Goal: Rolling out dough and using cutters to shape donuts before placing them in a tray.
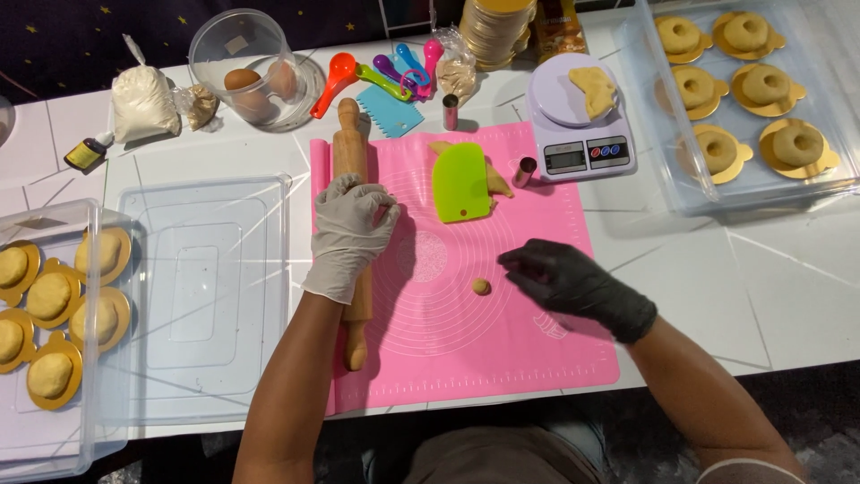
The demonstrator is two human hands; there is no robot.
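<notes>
Forearms reach up from the near edge of the white table (770,296) onto a pink mat (502,350). The left hand (351,233), in a pale glove, is closed around the middle of a wooden rolling pin (352,152) that lies lengthwise along the mat's left edge. The right hand (564,276), in a black glove, hovers open with fingers spread, holding nothing; its fingertips are just beside a small dough ball (481,287) resting on the mat near its centre. The two hands are well apart.

To the left sits a clear lid (202,296), and beyond it a clear box (54,224) of dough mounds on gold discs. Farther up the mat a green scraper (460,182) lies over a piece of dough, with a small metal cutter (524,170) beside it. Behind stands a scale (582,125) carrying dough. At the far edge are a bowl (246,63) with eggs, coloured measuring spoons (385,72), and, on the right, a tray (743,188) of ring-shaped dough pieces.
</notes>
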